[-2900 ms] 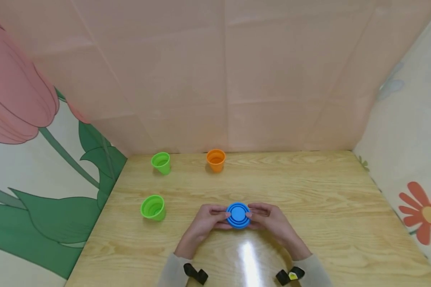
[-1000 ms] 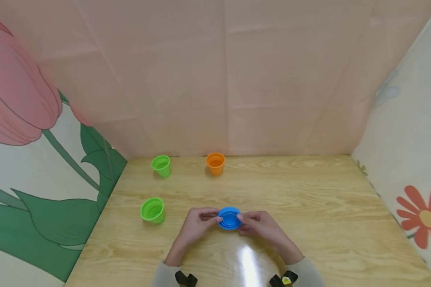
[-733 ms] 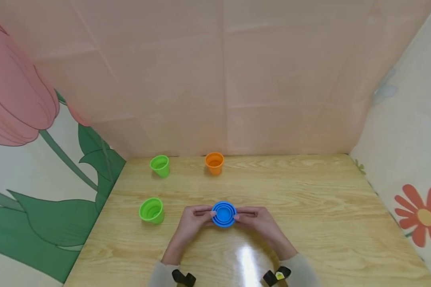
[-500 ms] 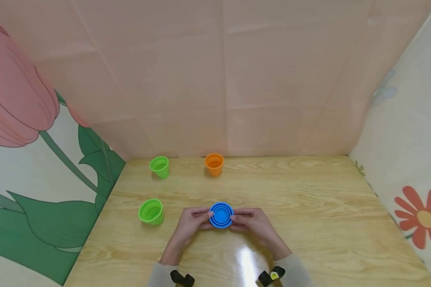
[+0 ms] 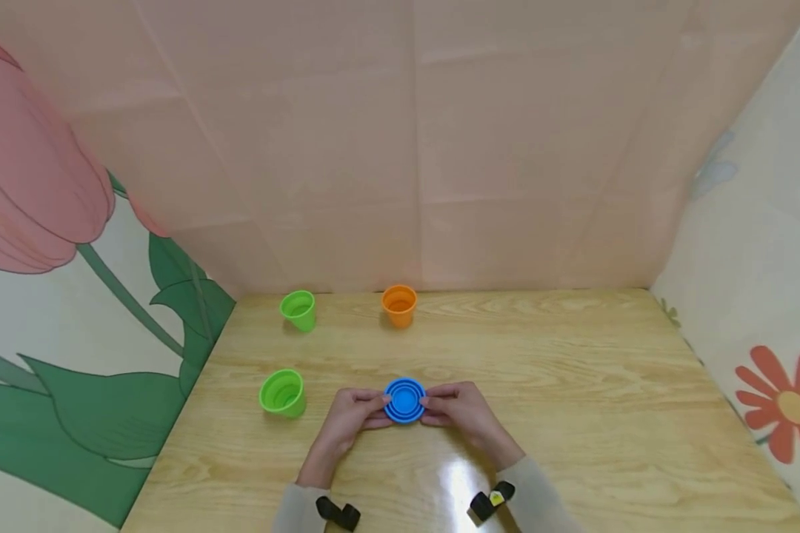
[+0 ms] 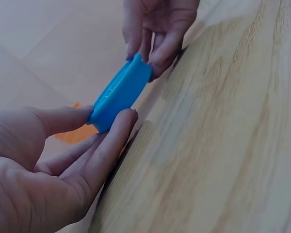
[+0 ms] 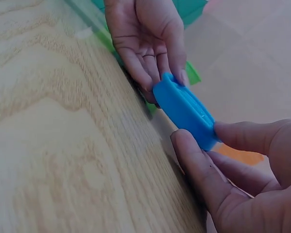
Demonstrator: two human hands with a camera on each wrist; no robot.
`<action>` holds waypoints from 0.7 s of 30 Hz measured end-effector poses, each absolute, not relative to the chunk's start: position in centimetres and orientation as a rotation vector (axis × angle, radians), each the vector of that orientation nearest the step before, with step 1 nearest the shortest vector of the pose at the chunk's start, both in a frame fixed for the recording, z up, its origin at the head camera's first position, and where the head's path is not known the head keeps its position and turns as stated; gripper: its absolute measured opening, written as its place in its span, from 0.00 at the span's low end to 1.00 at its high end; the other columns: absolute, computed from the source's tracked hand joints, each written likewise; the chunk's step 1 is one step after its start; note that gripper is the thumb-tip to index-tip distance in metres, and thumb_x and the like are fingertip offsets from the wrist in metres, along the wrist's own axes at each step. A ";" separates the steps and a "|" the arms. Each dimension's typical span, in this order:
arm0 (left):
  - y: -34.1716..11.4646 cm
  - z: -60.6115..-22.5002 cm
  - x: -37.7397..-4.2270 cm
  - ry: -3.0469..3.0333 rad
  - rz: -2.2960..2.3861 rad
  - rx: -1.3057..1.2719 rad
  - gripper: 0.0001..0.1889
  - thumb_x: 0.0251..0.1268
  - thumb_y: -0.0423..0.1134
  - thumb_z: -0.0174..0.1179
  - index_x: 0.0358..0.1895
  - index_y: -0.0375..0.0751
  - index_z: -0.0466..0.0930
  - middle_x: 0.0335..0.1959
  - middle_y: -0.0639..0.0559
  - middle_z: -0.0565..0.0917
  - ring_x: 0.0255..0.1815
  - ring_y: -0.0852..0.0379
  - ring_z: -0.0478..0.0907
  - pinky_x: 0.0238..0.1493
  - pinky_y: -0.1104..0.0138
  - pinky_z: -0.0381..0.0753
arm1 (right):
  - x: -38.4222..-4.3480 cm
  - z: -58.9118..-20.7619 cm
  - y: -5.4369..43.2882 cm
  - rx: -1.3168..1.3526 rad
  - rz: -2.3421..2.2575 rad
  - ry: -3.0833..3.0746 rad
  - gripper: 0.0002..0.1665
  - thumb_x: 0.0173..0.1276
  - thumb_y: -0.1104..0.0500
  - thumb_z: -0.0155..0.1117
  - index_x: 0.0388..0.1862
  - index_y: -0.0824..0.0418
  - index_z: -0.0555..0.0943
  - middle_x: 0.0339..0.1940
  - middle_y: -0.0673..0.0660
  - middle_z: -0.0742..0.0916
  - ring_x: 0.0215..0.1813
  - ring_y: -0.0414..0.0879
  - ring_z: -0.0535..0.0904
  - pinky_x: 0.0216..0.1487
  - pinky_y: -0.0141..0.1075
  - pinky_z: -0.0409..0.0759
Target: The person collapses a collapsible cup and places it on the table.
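A blue collapsible cup [image 5: 404, 400], squashed flat into concentric rings, is held between both hands above the table. My left hand [image 5: 350, 420] pinches its left rim, thumb on top and fingers underneath. On the opposite side my right hand [image 5: 463, 414] pinches the rim the same way. The left wrist view shows the flattened cup [image 6: 120, 92] edge-on, tilted, with a short side wall and the thumb on its rim. From the right wrist, the cup [image 7: 186, 112] likewise appears as a thin disc between both sets of fingertips.
Two green cups stand on the left of the wooden table [image 5: 573, 385]: a nearer one [image 5: 284, 394] and a farther one [image 5: 299, 311]. An orange cup [image 5: 399, 306] stands near the back edge. Behind is a pinkish cloth wall [image 5: 413, 148]; printed panels flank the table.
Both hands have shifted left with the blue cup. It tipped away for a moment about a second ago and now faces up again, the rings showing. The green and orange cups stay put.
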State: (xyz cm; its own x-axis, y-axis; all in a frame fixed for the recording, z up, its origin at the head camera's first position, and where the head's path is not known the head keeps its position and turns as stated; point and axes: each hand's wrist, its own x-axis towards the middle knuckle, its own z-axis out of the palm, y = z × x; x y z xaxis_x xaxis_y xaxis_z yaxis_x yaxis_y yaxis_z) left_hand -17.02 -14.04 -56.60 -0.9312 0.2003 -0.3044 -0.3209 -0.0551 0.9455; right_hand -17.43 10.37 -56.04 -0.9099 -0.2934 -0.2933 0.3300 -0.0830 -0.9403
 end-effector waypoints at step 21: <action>-13.5 -55.5 -16.8 2.240 1.790 -0.169 0.12 0.71 0.36 0.69 0.48 0.29 0.90 0.40 0.38 0.92 0.30 0.57 0.90 0.35 0.64 0.94 | -17.4 -55.9 10.4 0.099 -2.000 1.883 0.17 0.71 0.68 0.70 0.53 0.81 0.84 0.42 0.69 0.93 0.35 0.45 0.92 0.41 0.38 0.93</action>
State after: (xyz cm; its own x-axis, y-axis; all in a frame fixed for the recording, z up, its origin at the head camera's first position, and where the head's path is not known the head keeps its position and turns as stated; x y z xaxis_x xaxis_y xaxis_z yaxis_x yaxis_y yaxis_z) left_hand -16.78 -13.50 -55.55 -0.9572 0.0760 -0.2794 -0.2558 0.2303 0.9389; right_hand -17.38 10.40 -55.95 -0.9213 -0.2314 -0.3126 0.3259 -0.0207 -0.9452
